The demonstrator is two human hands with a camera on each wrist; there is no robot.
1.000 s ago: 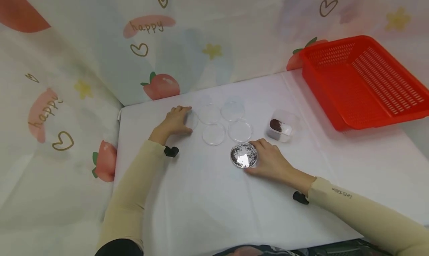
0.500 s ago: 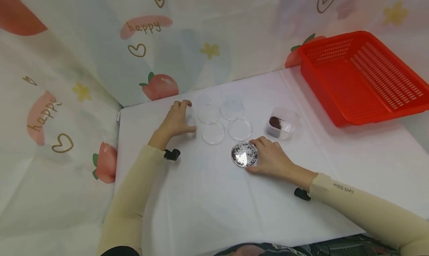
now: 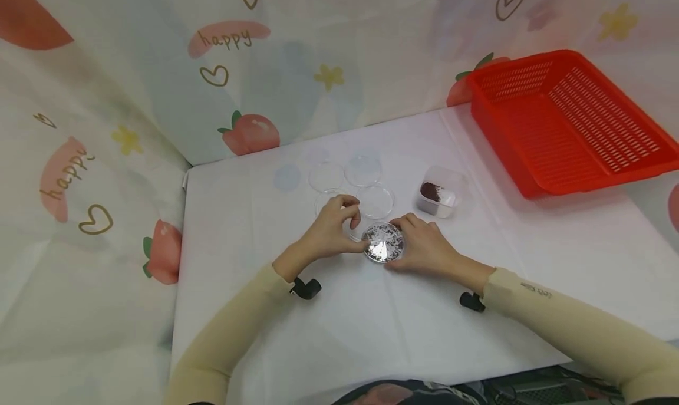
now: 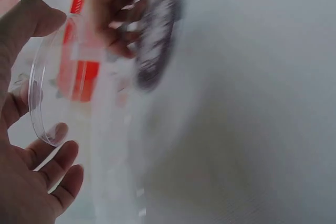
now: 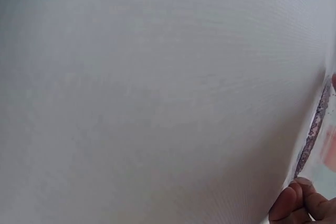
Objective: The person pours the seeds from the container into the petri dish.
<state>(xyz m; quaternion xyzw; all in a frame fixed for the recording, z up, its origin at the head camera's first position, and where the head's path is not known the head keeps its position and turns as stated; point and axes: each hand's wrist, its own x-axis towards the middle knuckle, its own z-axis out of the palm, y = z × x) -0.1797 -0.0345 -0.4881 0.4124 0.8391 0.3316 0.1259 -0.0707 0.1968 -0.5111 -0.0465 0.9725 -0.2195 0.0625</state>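
At frame centre, the left hand (image 3: 330,233) pinches a clear lid (image 4: 44,95); the right hand (image 3: 422,249) grips the speckled dish (image 3: 384,243).

Clear glossy plastic petri dishes (image 3: 363,171); one dish (image 3: 384,242) filled with shiny silver-dark flakes. Bench (image 3: 329,328) covered in matt white cloth, faintly creased. Red perforated plastic basket (image 3: 567,119), smooth. Printed fabric backdrop (image 3: 132,69), matt. Small clear plastic tub (image 3: 438,199).
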